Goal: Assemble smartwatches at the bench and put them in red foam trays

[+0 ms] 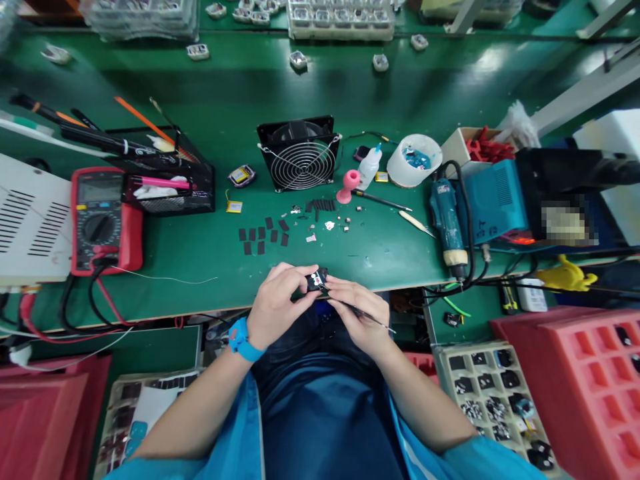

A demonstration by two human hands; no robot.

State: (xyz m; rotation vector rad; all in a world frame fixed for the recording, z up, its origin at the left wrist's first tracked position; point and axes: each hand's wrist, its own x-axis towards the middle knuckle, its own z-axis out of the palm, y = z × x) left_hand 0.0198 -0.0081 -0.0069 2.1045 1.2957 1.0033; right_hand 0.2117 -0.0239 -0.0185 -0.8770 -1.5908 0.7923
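Note:
My left hand (279,298), with a blue wrist strap (244,340), pinches a small black electronic device (316,279) over the bench's front edge. White and red details show on the device's upper face. My right hand (364,315) meets it from the other side, fingertips close against the device. A slim dark tool (369,315) with a thin end lies in my right fingers; its other end is hidden near the device. Beyond my hands, black rectangular pads (261,233) and small loose parts (329,225) lie on the green bench (200,247).
A fan (304,157) stands at the back, with a pink stand (349,187), a dropper bottle (370,167) and a white tub (414,162) to its right. A red multimeter (103,220) is at left. An electric screwdriver (449,223) and a parts tray (493,400) are at right.

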